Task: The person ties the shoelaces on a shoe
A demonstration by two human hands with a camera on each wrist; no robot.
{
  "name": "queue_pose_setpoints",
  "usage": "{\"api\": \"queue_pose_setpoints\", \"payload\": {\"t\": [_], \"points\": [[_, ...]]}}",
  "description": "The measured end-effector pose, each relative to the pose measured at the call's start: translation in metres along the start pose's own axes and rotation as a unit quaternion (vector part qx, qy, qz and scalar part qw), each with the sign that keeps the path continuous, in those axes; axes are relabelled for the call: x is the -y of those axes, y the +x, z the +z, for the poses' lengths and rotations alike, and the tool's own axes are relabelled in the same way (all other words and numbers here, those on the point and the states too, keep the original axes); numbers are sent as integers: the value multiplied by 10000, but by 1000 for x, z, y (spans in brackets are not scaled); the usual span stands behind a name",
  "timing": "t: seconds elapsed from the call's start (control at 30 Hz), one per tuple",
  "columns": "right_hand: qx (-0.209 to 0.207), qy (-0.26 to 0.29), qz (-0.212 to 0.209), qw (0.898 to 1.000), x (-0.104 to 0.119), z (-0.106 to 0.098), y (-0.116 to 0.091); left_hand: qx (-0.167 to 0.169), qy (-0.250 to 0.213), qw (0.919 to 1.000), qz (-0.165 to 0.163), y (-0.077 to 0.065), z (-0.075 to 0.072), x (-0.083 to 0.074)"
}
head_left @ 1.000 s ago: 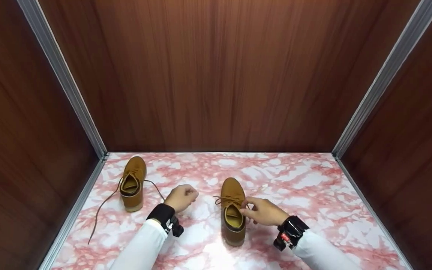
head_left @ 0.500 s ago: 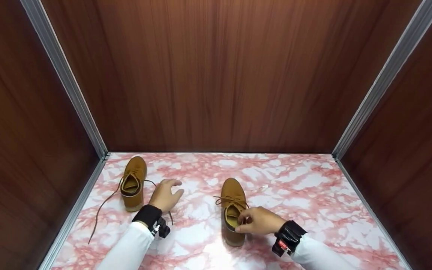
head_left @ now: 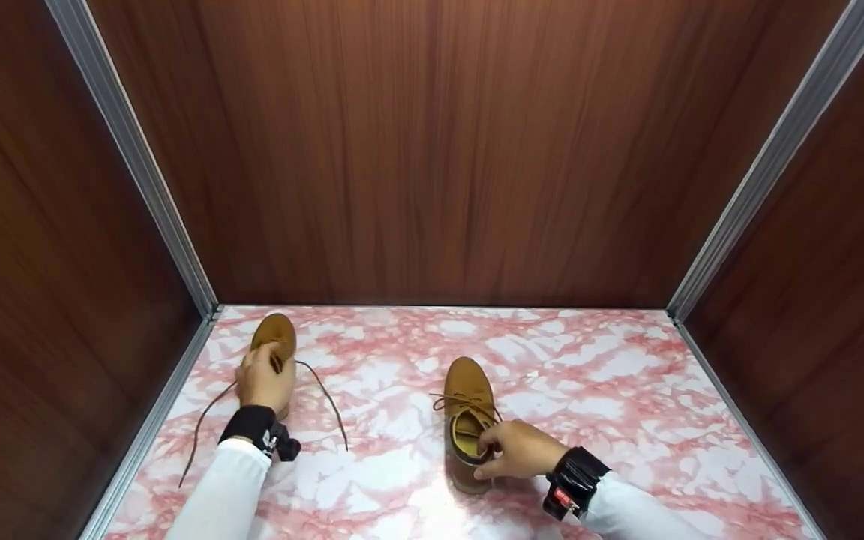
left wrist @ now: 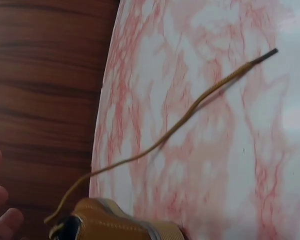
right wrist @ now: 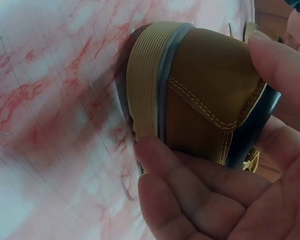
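Observation:
Two tan lace-up shoes stand toes away from me. Over the opening of the left shoe (head_left: 274, 330) is my left hand (head_left: 265, 382), thumb and fingers spread and relaxed about the collar. The left wrist view shows its fingertips (left wrist: 5, 225) apart from the heel of that shoe (left wrist: 120, 226). My right hand (head_left: 523, 450) grips the right shoe (head_left: 468, 379) at the heel collar, thumb behind and a finger inside the opening. In the right wrist view its other fingers (right wrist: 160, 160) curl against the side of this shoe (right wrist: 210, 75). The right shoe's lace is tied in a bow (head_left: 448, 401).
Loose shoelace ends trail from the left shoe, one to the left (head_left: 198, 435) and one to the right (head_left: 331, 401). Both shoes stand on a red-and-white marbled surface (head_left: 387, 465). Brown wood-look panels (head_left: 432, 150) with grey metal corner strips (head_left: 139, 165) enclose it.
My left hand has moved left from the middle to over the left shoe. My right hand has slid from the lace side of the right shoe back to its heel and taken hold.

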State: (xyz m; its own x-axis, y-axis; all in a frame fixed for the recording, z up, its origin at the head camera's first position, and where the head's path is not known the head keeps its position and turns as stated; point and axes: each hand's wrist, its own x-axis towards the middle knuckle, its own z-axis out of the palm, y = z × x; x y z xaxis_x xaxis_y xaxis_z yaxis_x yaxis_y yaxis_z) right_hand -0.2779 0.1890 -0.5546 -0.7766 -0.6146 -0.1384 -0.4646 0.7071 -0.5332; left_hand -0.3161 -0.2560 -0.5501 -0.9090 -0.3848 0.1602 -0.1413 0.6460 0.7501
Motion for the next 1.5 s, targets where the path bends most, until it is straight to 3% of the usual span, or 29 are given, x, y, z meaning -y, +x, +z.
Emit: {"api": "queue_pose_setpoints", "payload": {"t": [0.2,0.3,0.53,0.83,1.1,1.3,1.5], "points": [[-40,77,-9,10000,0,1,0,-133,-221,9956,-902,8,-13,27],[-77,96,-4,9999,-2,2,0,-43,-187,9922,-1231,10,-17,36],[-361,25,-36,9993,-7,5,-1,774,347,9831,-1622,12,-25,45],[-1104,-123,-120,9937,-14,-2,3,1320,782,9747,-1623,13,-33,44],[-1589,-16,26,9873,-30,-18,13,1239,900,9757,-1570,13,-28,43],[-2063,163,392,9776,-52,-38,27,1166,922,9776,-1492,13,-24,45],[-2437,-9,681,9675,-74,-49,40,1216,996,9763,-1490,13,-25,43]]}}
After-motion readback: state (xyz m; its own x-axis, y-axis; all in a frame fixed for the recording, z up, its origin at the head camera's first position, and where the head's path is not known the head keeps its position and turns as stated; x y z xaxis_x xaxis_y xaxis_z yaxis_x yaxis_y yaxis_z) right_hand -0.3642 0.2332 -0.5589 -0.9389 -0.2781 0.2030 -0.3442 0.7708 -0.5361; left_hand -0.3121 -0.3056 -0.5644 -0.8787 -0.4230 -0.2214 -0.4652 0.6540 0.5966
